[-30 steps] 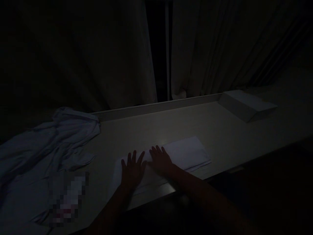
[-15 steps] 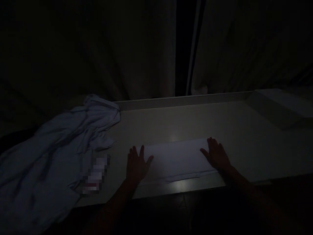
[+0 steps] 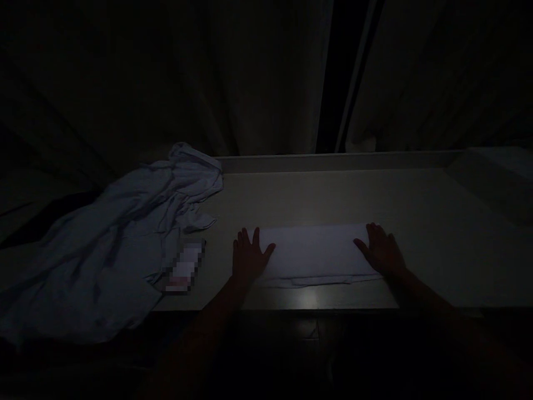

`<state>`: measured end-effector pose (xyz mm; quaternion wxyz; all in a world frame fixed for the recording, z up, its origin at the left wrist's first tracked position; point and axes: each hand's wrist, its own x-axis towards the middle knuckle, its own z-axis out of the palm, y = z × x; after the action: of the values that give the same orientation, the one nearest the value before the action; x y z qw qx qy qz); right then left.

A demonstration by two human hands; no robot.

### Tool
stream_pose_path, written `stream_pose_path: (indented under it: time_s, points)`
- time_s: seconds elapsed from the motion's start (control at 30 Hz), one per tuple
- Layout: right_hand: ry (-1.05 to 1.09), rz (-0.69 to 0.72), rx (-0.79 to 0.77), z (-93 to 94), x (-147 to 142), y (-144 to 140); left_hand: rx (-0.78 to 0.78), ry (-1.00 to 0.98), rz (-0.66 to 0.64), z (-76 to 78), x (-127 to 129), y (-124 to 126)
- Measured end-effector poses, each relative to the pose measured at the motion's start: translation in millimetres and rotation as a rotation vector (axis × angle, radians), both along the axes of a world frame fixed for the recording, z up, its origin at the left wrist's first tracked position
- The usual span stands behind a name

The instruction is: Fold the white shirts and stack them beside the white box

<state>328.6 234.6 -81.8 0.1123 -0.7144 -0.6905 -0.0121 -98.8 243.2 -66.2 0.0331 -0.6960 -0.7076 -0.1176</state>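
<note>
Noted cloth (image 3: 312, 250) folded into a strip, flat on table (image 3: 308, 194) near front edge. Observed left hand (image 3: 250, 260) and right hand (image 3: 385, 253) spread, palms down, gripping nothing, at opposite ends; presumably placed so to flatten layers. Could read no writing; found patch (image 3: 184, 269) beside rumpled fabric (image 3: 137, 222) pixelated.

My left hand (image 3: 249, 260) is palm down, fingers spread, thumb pointing inward. My right hand (image 3: 383, 253) is likewise palm down, fingers closer together, thumb inward. Hands well apart; left forearm (image 3: 214, 314) and right forearm (image 3: 435, 306) converge forward.
</note>
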Motion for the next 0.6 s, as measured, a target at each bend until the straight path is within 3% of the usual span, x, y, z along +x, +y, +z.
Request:
stream_pose_path:
  time_s: [0.6]
  points:
    - [0.017, -0.020, -0.017, 8.6, -3.1, -1.6, 0.028, 0.058, -0.025, 2.4, 4.1, 1.1]
